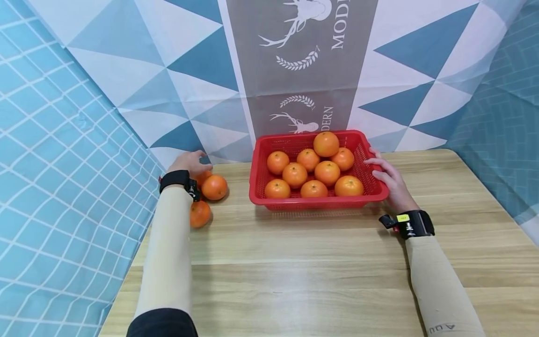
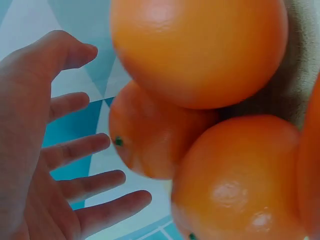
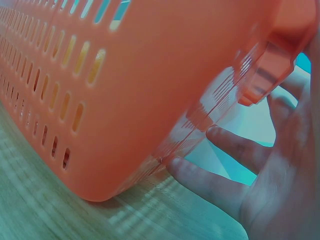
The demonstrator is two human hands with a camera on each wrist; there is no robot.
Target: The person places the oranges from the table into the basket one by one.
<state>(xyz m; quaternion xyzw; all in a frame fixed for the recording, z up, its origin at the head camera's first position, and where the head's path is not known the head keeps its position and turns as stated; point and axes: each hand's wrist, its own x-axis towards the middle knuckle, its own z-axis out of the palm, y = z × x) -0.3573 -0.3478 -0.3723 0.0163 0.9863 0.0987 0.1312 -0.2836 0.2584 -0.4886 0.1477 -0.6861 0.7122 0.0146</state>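
My left hand (image 1: 189, 164) reaches over a small group of oranges at the table's left back. In the left wrist view its fingers are spread, beside an orange (image 2: 150, 130) with a green stem spot; a gap shows between thumb and fruit. Another orange (image 1: 214, 187) lies just right of the hand and one more orange (image 1: 200, 214) by the wrist. My right hand (image 1: 390, 180) touches the right rim of a red plastic basket (image 1: 316, 202). Seen from the right wrist, lower fingers (image 3: 240, 150) lie fairly straight against the basket's slotted side.
Several oranges (image 1: 294, 175) sit in the basket, one on top of others at the back. The wooden table (image 1: 286, 271) meets a patterned cloth backdrop (image 1: 202, 70) behind. A blue checked cloth (image 1: 76, 187) hangs along the left edge, another blue cloth (image 1: 501, 135) at right.
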